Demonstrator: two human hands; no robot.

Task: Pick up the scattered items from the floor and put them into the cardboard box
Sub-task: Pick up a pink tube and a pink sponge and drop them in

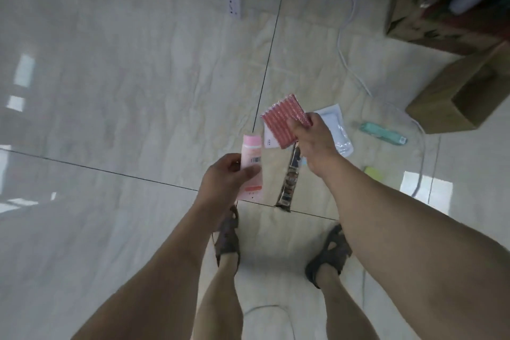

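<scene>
A person stands on a tiled floor (110, 91), looking down. The left hand (223, 176) has its grip closed round a pink tube (251, 165); the right hand (311, 141) pinches a red striped packet (284, 119). A dark snack bar (289, 182), a clear pouch (340, 132), a teal item (383, 134) and a yellow-green piece (372, 172) lie on the floor. The open cardboard box (458, 96) sits at far right, beside a white cable (350, 44). With both hands full, reaching for more could drop something; the cable might catch a foot.

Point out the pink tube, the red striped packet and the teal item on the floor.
pink tube (252, 159): head view, on its barcode label.
red striped packet (281, 121): head view, middle of its striped face.
teal item (382, 133): head view, middle of its body.
</scene>
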